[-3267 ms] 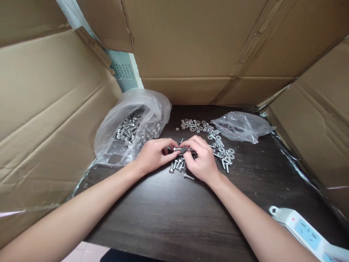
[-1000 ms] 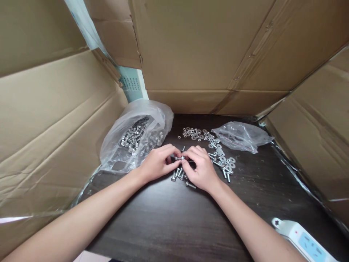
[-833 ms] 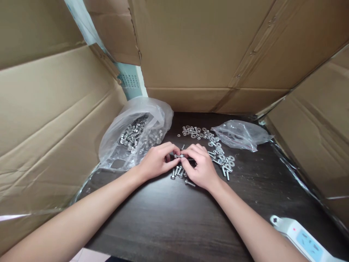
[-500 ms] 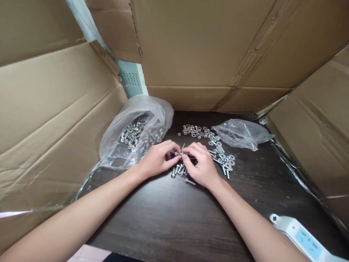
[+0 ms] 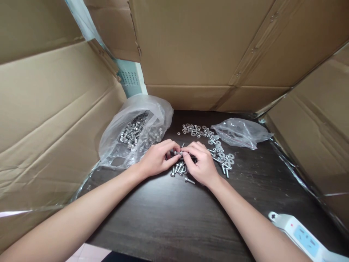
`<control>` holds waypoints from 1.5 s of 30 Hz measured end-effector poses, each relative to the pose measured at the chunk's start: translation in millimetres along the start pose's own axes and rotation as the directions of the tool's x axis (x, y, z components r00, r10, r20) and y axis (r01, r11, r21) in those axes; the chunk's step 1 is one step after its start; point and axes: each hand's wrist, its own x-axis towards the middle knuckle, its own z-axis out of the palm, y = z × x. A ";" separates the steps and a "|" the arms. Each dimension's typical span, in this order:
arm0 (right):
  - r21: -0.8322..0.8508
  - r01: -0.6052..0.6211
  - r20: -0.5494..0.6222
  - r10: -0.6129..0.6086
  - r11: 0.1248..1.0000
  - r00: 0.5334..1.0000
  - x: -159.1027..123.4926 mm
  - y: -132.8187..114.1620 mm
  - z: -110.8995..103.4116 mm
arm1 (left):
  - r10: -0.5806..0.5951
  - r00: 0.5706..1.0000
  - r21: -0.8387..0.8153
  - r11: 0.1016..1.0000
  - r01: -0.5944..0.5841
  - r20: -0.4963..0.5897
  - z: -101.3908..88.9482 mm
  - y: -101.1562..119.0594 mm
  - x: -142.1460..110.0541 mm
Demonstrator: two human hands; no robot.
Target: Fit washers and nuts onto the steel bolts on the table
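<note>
My left hand (image 5: 159, 157) pinches a small silver bolt (image 5: 178, 153) between thumb and fingers, lying crosswise. From the other side, the thumb and index finger of my right hand (image 5: 201, 160) close on the bolt's right end, where a nut seems to sit; the fingertips partly hide it. Both hands are just above the dark table (image 5: 152, 218). Below them lies a cluster of loose bolts (image 5: 178, 169), with a single bolt (image 5: 190, 180) nearer the front. Washers (image 5: 229, 160), nuts and more bolts are scattered beyond and to the right of my right hand.
An open plastic bag (image 5: 160, 105) full of bolts stands at the back left. A flatter clear bag (image 5: 241, 133) lies at the back right. Cardboard walls (image 5: 207, 43) enclose the table on three sides. A white power strip (image 5: 297, 233) lies at front right, beside my right forearm.
Earlier a dark grey piece showed at my right fingertips; now a silver nut seems to be on the bolt's end. Since then my fingers have shifted slightly around it. The view has tilted a little.
</note>
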 end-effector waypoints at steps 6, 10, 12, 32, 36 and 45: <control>-0.015 0.015 -0.002 -0.015 1.000 1.000 0.0 0.7 0.8 | -0.010 1.000 0.000 1.000 0.010 0.002 0.4 0.5 0.3; -0.010 0.019 -0.001 -0.019 1.000 1.000 0.1 0.7 0.6 | -0.017 1.000 -0.006 1.000 0.017 -0.004 0.5 0.6 0.6; -0.004 0.018 0.001 -0.018 1.000 1.000 0.1 0.9 0.6 | -0.020 1.000 -0.013 1.000 0.019 -0.006 0.7 0.2 0.7; -0.003 0.021 0.016 -0.021 1.000 1.000 -0.2 0.4 0.5 | -0.012 1.000 -0.041 0.999 0.011 -0.014 1.7 -2.6 0.5; -0.010 0.027 0.021 -0.027 1.000 0.999 -0.4 0.5 0.3 | -0.017 1.000 -0.043 0.999 0.017 -0.017 2.2 -3.8 0.2; -0.022 0.031 0.026 -0.031 0.999 0.999 0.1 0.0 -0.2 | -0.028 0.999 -0.049 0.998 0.027 -0.015 1.6 -2.4 0.4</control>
